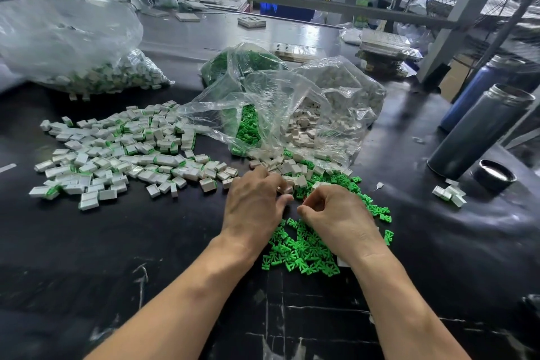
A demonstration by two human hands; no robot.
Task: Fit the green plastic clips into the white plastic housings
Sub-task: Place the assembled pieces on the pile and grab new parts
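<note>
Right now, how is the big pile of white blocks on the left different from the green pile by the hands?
The left pile is boxy white housings, many showing a green edge, so they look already fitted; the green pile is loose, flat, forked clips with no white. The left pile spreads wider and lies away from the hands; the green pile lies partly under the right hand. Both lie on the black table.

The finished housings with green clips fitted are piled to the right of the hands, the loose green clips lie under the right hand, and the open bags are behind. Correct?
Not quite. The head view shows the finished housings piled to the left of the hands, not the right. The loose green clips do lie under the right hand, and the open bags are behind.
</note>
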